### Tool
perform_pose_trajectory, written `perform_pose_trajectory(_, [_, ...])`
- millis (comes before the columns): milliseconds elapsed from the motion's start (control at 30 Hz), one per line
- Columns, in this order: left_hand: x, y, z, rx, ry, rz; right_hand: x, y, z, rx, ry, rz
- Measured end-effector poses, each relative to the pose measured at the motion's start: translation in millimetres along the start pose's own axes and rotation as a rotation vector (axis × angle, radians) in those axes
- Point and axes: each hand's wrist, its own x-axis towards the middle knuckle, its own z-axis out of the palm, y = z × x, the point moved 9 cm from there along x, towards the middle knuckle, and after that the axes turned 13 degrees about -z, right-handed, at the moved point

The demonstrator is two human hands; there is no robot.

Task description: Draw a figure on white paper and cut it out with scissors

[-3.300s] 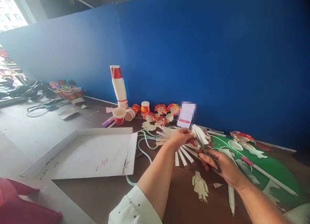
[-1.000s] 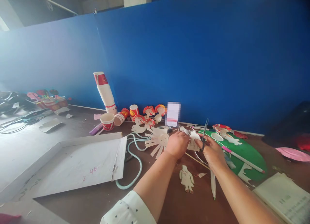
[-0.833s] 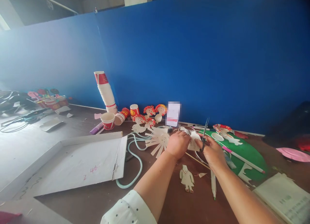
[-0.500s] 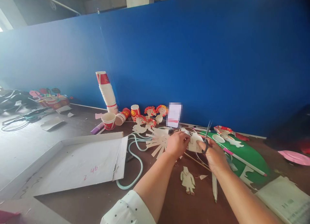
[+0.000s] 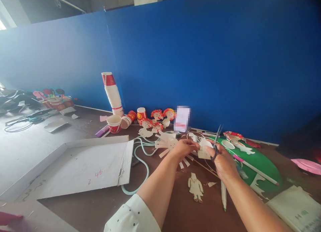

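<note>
A piece of cream paper [image 5: 204,149], partly cut, is held up over the table between my two hands. My left hand [image 5: 183,149] is closed, pinching its left edge. In my right hand [image 5: 223,162] is a pair of dark-handled scissors [image 5: 219,133], blades pointing up and away from the paper; its thumb and fingertips also touch the paper's right side. Just behind my left hand lies a fringed paper cutout with a face [image 5: 167,141]. Below the hands, a paper figure cutout [image 5: 195,187] lies flat on the table, with a white marker [image 5: 223,196] to its right.
A white box lid [image 5: 82,168] and a pale blue cable [image 5: 142,183] lie left. Stacked cups [image 5: 112,94] and red-haired paper figures [image 5: 156,115] stand near the blue partition [image 5: 213,68]. A green sheet [image 5: 265,165] and a pale booklet [image 5: 297,207] lie right.
The paper between my hands has turned, and my fingers have shifted slightly on it. The scissors stay in my right hand. The whole view has shifted a little.
</note>
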Motion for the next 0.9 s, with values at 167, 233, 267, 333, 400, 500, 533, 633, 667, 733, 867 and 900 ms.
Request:
perform_pose_trajectory(167, [1.1,-1.4,3.0,-0.033,-0.035,-0.014,-3.0,-9.0,3.7,-0.029,-0.002,-0.015])
perform_pose_trajectory(233, [2.2,-1.9,4.7,-0.038,-0.049,-0.011,-3.7,-12.6,5.6,-0.026,0.001,-0.024])
perform_pose_trajectory(267, [2.8,-2.4,5.2,-0.043,-0.054,-0.013,-3.9,-13.8,6.3,-0.026,0.004,-0.026])
perform_pose_trajectory(333, [3.7,-4.8,6.1,-0.063,-0.067,-0.034,-4.1,-15.1,7.1,-0.026,0.005,-0.023])
perform_pose_trajectory(400, [4.5,-8.8,7.8,-0.090,-0.098,-0.074,-4.2,-15.5,8.2,-0.015,0.000,-0.012])
perform_pose_trajectory(500, [6.6,-12.8,9.7,-0.153,-0.152,-0.102,-4.4,-17.1,10.1,0.003,-0.011,-0.007])
perform_pose_trajectory(533, [7.7,-13.3,9.7,-0.176,-0.166,-0.096,-4.5,-18.1,10.4,0.005,-0.011,-0.009])
perform_pose_trajectory(633, [11.2,-15.1,9.4,-0.224,-0.193,-0.082,-4.9,-20.5,11.3,-0.004,-0.012,-0.017])
perform_pose_trajectory(667, [11.9,-15.6,9.4,-0.233,-0.198,-0.081,-5.0,-21.0,11.4,-0.007,-0.011,-0.019])
perform_pose_trajectory(733, [12.1,-15.9,9.9,-0.237,-0.204,-0.084,-5.1,-21.4,11.3,-0.017,-0.010,-0.023])
perform_pose_trajectory(867, [9.4,-12.9,9.8,-0.178,-0.177,-0.082,-5.0,-20.4,10.6,-0.016,-0.007,-0.026])
perform_pose_trajectory(900, [8.6,-11.5,9.5,-0.161,-0.167,-0.077,-4.9,-19.9,10.6,-0.013,-0.009,-0.026])
